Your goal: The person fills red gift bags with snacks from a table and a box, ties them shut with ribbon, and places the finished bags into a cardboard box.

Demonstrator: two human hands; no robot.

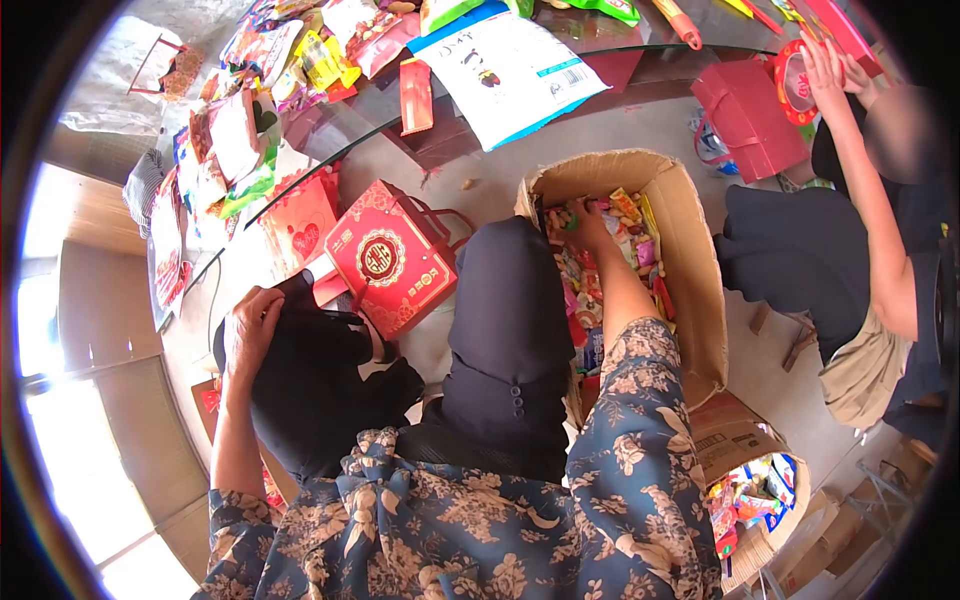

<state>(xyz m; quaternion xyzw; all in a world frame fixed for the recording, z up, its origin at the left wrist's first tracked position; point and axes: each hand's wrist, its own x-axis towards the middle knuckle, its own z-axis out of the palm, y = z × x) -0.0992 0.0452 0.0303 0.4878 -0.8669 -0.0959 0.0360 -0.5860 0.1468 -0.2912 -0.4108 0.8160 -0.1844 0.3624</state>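
My right hand (590, 228) reaches into an open cardboard box (690, 270) standing by my right leg. It is among many small wrapped candies (628, 215), and its fingers are partly hidden, so what they grip cannot be made out. Over my left knee lies my left hand (255, 318), its fingers curled together and nothing visible in them. A red gift box (385, 260) with a gold round emblem stands tilted on the floor between my knees and the table. Beside it is a red bag with a heart (305, 232).
A glass table (350, 150) ahead carries piles of snack packets and a large white-and-blue bag (500, 70). Another carton (735, 440) of packets stands behind the first. At right sits a co-worker (880, 220), hands raised at a round red item (797, 85), near a dark red bag (750, 115).
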